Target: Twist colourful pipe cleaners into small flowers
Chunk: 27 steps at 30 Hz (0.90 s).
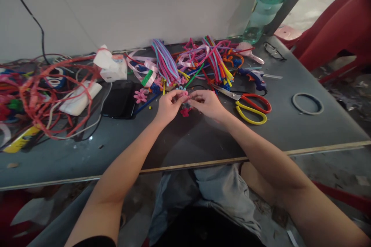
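Observation:
My left hand (170, 104) and my right hand (207, 102) meet over the table, thumbs and fingertips pinched together. Between them is a small pink pipe-cleaner piece (183, 93), mostly covered by the fingers. Just below the fingertips shows a dark pink pipe-cleaner flower (184, 112), and a light blue bit (181, 88) peeks out above. Left of my left hand lies a pink flower (140, 95). Scissors (251, 108) with red and yellow handles lie to the right of my right hand.
Bundles of coloured pipe cleaners (165, 61) lie behind my hands. A glue gun (255, 78), a grey ring (307, 104) and a green bottle (263, 15) are on the right. Leftward are a black phone (119, 99), tangled red cable (31, 100) and a white power strip (81, 98).

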{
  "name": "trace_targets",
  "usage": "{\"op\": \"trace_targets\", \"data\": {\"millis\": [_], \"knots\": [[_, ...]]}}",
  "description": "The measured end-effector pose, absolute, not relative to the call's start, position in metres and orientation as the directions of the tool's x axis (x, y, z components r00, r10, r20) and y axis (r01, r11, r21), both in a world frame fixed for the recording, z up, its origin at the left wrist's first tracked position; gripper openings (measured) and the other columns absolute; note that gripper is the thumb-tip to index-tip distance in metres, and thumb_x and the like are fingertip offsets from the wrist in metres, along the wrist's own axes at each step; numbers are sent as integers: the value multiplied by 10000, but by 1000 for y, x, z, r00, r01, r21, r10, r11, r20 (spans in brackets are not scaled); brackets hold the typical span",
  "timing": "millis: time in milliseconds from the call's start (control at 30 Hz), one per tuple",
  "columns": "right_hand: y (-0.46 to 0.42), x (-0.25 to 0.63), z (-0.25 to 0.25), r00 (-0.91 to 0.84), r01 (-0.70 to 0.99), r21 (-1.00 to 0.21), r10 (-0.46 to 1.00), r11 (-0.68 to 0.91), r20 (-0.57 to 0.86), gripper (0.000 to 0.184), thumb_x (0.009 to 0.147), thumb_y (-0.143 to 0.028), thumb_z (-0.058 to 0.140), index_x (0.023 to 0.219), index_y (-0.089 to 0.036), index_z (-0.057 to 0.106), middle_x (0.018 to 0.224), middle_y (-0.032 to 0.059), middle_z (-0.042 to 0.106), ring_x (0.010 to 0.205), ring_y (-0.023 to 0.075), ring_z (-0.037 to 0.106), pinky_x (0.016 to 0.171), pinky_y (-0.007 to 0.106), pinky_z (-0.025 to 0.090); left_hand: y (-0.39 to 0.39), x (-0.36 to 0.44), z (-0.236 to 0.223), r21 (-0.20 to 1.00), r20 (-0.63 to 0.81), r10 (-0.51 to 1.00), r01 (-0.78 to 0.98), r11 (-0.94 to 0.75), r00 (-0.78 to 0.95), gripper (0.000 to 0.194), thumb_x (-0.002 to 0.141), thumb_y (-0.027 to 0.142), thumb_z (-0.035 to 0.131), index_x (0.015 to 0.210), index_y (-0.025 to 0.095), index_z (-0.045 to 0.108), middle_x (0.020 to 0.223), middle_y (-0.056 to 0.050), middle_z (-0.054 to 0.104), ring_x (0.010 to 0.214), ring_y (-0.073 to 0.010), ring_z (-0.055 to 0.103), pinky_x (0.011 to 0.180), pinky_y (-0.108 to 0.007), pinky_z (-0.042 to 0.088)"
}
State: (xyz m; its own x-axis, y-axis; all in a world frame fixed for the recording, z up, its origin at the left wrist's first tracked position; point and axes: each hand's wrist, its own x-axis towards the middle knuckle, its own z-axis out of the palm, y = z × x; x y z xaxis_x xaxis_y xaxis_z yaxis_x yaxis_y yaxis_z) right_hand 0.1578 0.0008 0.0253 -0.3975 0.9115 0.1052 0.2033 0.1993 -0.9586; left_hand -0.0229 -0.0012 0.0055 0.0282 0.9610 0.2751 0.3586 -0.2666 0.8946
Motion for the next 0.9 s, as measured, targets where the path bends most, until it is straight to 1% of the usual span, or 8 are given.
{"op": "trace_targets", "data": {"millis": [100,167,233,400,500,633,733,900], "knots": [[-2,158,27,-333,462,-822,924,334,189,185,867,-260,638,952,-141,751,752,41,739,661,139,643,651,270,457,1,-25,3,873,291,956,398,-280,36,288,833,469,774,939,201,792,774,-29,746,606,-133,567,586,-261,437],[-3,159,29,-306,622,-693,928,364,212,197,878,-241,630,994,-166,769,802,50,766,713,162,670,679,284,442,2,-26,1,860,302,952,417,-294,47,306,838,494,770,923,201,792,781,-29,751,593,-127,554,575,-260,420],[-4,160,30,-309,709,-596,925,378,219,213,894,-237,615,1026,-187,775,854,56,784,762,181,690,687,291,427,3,-27,0,859,304,952,418,-296,49,319,856,504,750,916,193,790,771,-32,751,591,-128,562,576,-261,418],[-4,162,31,-331,767,-491,911,412,247,248,927,-224,568,1071,-202,768,1021,73,802,895,212,721,661,285,406,5,-28,-1,874,291,955,390,-292,63,360,866,554,723,898,200,778,757,-33,757,622,-144,614,608,-270,463],[-5,161,32,-325,783,-466,910,412,258,255,934,-230,555,1077,-208,765,1046,70,802,907,216,726,651,284,404,5,-28,-2,894,280,959,349,-280,53,365,846,561,727,890,203,788,773,-41,765,666,-159,644,635,-277,495],[-5,159,30,-307,805,-435,910,404,278,273,938,-235,546,1098,-207,764,1052,71,806,922,230,741,651,290,414,5,-25,-5,934,252,968,259,-244,3,433,846,579,707,978,175,785,969,-95,801,886,-204,733,811,-314,572],[-3,156,24,-283,825,-416,917,382,281,279,946,-260,543,1111,-210,763,1038,73,811,914,238,746,650,295,423,5,-23,-8,940,269,962,227,-253,-44,448,899,580,637,1065,184,763,1083,-98,796,1011,-214,739,916,-337,574],[5,154,16,-253,846,-423,942,326,221,272,946,-258,565,1132,-209,757,1045,67,812,930,248,748,670,300,447,9,-25,-14,872,324,943,409,-269,-71,302,948,394,597,1108,199,763,1092,-88,794,1007,-217,726,906,-341,554]]}}
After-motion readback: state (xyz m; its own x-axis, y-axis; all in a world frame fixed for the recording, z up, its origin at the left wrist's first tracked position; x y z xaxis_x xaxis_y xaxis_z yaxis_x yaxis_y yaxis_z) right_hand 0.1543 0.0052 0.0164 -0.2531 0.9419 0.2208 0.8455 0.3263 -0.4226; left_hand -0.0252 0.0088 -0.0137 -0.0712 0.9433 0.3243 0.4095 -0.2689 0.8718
